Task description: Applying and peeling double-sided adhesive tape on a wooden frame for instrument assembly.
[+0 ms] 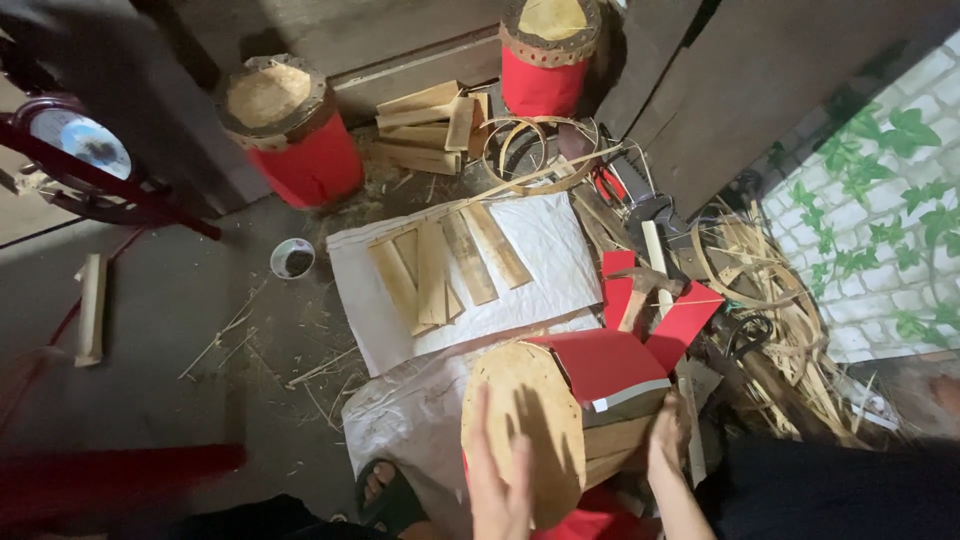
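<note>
A wooden drum [545, 420] lies tilted in front of me, its tan skin head facing me. A sheet of red paper [605, 365] is wrapped partly over its top side, and bare wooden staves show below it. My left hand [500, 480] lies flat with fingers spread against the drum head. My right hand [668, 432] presses on the drum's side at the edge of the red paper.
Several flat wooden slats [445, 265] lie on a white sack [545, 245]. Two red drums [295, 130] [545, 50] stand at the back beside stacked boards [425, 125]. A small bowl [292, 258] sits on the floor. Bamboo strips [760, 290] and red scraps [685, 315] pile at right. A sandalled foot [385, 490].
</note>
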